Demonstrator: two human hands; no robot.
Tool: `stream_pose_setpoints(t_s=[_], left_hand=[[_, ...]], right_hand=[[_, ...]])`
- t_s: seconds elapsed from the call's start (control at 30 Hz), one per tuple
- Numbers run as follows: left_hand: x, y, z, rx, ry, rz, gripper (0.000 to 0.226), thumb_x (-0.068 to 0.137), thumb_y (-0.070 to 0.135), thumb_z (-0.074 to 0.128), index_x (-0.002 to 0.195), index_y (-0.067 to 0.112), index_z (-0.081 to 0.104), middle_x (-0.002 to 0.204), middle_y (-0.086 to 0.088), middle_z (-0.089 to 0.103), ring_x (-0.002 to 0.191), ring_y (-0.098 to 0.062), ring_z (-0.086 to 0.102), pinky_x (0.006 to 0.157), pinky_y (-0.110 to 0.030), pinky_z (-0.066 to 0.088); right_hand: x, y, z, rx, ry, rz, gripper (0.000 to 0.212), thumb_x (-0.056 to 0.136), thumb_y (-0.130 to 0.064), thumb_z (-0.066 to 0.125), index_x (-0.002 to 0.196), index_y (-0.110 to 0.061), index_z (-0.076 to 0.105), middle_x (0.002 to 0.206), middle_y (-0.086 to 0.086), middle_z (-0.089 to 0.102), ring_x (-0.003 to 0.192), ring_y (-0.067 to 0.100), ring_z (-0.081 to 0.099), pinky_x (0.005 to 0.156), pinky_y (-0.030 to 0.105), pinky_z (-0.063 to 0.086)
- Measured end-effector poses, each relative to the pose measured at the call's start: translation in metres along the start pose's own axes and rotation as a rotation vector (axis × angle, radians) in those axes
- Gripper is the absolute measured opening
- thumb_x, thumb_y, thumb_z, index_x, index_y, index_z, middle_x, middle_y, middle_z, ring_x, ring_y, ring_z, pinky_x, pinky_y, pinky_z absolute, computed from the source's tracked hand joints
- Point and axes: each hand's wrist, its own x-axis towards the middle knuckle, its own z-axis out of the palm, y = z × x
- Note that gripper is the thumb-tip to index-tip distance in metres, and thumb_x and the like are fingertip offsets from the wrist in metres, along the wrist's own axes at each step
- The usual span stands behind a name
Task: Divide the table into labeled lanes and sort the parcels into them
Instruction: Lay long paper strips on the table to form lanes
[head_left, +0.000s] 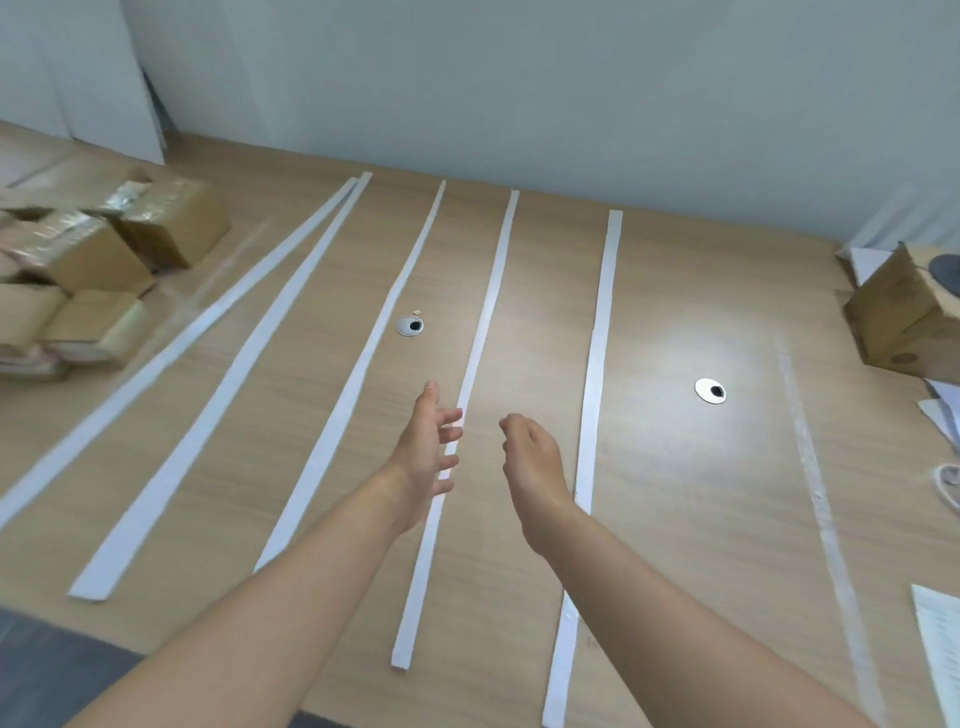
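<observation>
The left hand (428, 457) and right hand (535, 467) are hovering open and empty around 1 strip (491, 296), probably aligning that lane border; parcels (78, 270) are waiting aside.

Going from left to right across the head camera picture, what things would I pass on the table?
Pile of parcels → left hand → right hand → round cable hole → cardboard box. The white strips slant, so I left them out.
</observation>
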Motion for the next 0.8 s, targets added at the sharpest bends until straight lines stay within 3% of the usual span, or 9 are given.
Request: stream_pose_setpoints(t_s=[0.1, 0.2, 0.3, 0.4, 0.53, 0.6, 0.7, 0.73, 0.8], left_hand=[[-0.017, 0.017, -0.064, -0.03, 0.052, 0.051, 0.076, 0.097, 0.076, 0.021, 0.143, 0.027, 0.056, 0.146, 0.0, 0.052, 0.134, -0.033, 0.049, 0.113, -0.051, 0.037], [-0.031, 0.027, -0.139, -0.048, 0.102, 0.076, 0.075, 0.097, 0.075, 0.02, 0.144, 0.026, 0.054, 0.147, -0.001, 0.051, 0.134, -0.033, 0.048, 0.117, -0.053, 0.034], [-0.036, 0.031, -0.217, -0.046, 0.13, 0.088, 0.076, 0.098, 0.075, 0.018, 0.146, 0.026, 0.052, 0.149, -0.003, 0.05, 0.137, -0.033, 0.046, 0.117, -0.053, 0.033], [-0.034, 0.028, -0.293, -0.029, 0.149, 0.068, 0.077, 0.098, 0.075, 0.018, 0.146, 0.026, 0.052, 0.148, -0.003, 0.051, 0.136, -0.034, 0.047, 0.116, -0.052, 0.033], [-0.024, 0.028, -0.382, -0.027, 0.164, 0.039, 0.077, 0.098, 0.075, 0.018, 0.147, 0.025, 0.051, 0.146, -0.003, 0.051, 0.135, -0.033, 0.047, 0.117, -0.05, 0.032], [-0.016, 0.026, -0.417, -0.039, 0.195, 0.009, 0.076, 0.098, 0.075, 0.02, 0.143, 0.025, 0.054, 0.143, -0.002, 0.053, 0.13, -0.031, 0.05, 0.113, -0.047, 0.036], [0.005, 0.028, -0.457, -0.033, 0.221, -0.024, 0.075, 0.097, 0.076, 0.02, 0.139, 0.027, 0.058, 0.143, -0.003, 0.055, 0.132, -0.034, 0.05, 0.111, -0.047, 0.036], [0.014, 0.031, -0.468, -0.035, 0.223, -0.035, 0.074, 0.098, 0.075, 0.021, 0.14, 0.026, 0.057, 0.144, -0.003, 0.055, 0.133, -0.035, 0.049, 0.114, -0.048, 0.034], [0.033, 0.037, -0.484, -0.029, 0.225, -0.05, 0.074, 0.1, 0.072, 0.02, 0.143, 0.024, 0.055, 0.145, -0.004, 0.055, 0.136, -0.036, 0.047, 0.118, -0.049, 0.03]], right_hand=[[-0.018, -0.022, 0.06, -0.029, -0.054, -0.062, 0.021, 0.103, -0.031, 0.044, 0.089, -0.018, 0.053, 0.09, -0.005, 0.047, 0.087, 0.016, 0.047, 0.073, 0.028, 0.039], [-0.034, -0.031, 0.131, -0.039, -0.109, -0.067, 0.022, 0.101, -0.032, 0.045, 0.095, -0.016, 0.058, 0.093, -0.006, 0.048, 0.09, 0.017, 0.05, 0.076, 0.029, 0.043], [-0.046, -0.031, 0.207, -0.04, -0.152, -0.08, 0.028, 0.102, -0.031, 0.044, 0.102, -0.007, 0.059, 0.1, -0.004, 0.049, 0.106, 0.028, 0.062, 0.096, 0.035, 0.05], [-0.054, -0.022, 0.28, -0.03, -0.165, -0.075, 0.023, 0.103, -0.033, 0.045, 0.102, -0.018, 0.062, 0.102, -0.007, 0.058, 0.107, 0.021, 0.062, 0.093, 0.036, 0.048], [-0.058, -0.013, 0.363, 0.002, -0.143, -0.013, 0.023, 0.101, -0.039, 0.044, 0.105, -0.029, 0.064, 0.119, -0.006, 0.065, 0.114, 0.017, 0.061, 0.106, 0.042, 0.049], [-0.061, -0.011, 0.395, -0.013, -0.161, 0.033, 0.028, 0.102, -0.037, 0.043, 0.112, -0.024, 0.065, 0.123, 0.001, 0.067, 0.116, 0.022, 0.063, 0.109, 0.045, 0.049], [-0.052, -0.012, 0.436, -0.007, -0.184, 0.082, 0.043, 0.103, -0.033, 0.042, 0.128, -0.001, 0.059, 0.135, 0.022, 0.06, 0.128, 0.04, 0.057, 0.116, 0.055, 0.043], [-0.044, -0.014, 0.449, -0.007, -0.195, 0.092, 0.043, 0.102, -0.033, 0.043, 0.125, 0.0, 0.058, 0.126, 0.022, 0.064, 0.123, 0.04, 0.059, 0.115, 0.055, 0.042], [-0.025, -0.019, 0.473, -0.028, -0.219, 0.117, 0.035, 0.101, -0.034, 0.044, 0.112, -0.005, 0.061, 0.104, 0.003, 0.058, 0.113, 0.037, 0.062, 0.111, 0.049, 0.046]])
